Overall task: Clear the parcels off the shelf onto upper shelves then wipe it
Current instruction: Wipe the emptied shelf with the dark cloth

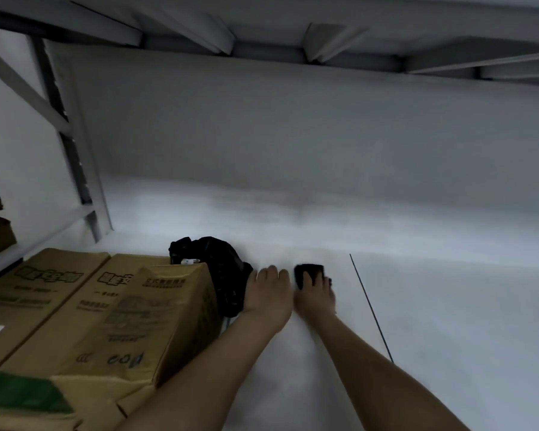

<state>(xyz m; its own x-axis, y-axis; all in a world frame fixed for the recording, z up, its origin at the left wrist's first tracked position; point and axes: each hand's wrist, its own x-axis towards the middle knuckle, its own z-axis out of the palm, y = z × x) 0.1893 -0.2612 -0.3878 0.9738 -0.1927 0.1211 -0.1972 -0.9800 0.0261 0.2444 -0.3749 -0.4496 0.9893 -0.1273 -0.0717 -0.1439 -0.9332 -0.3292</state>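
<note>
Two hands lie on the white shelf (433, 306): left hand (269, 295) flat, fingers straight, beside a black bag (218, 262); right hand (316, 295) presses a dark cloth (307, 272). Boxes (106, 315) stand left.

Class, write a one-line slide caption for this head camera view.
Right hand presses a dark cloth on the white shelf; left hand rests beside a black bag and cardboard boxes.
</note>
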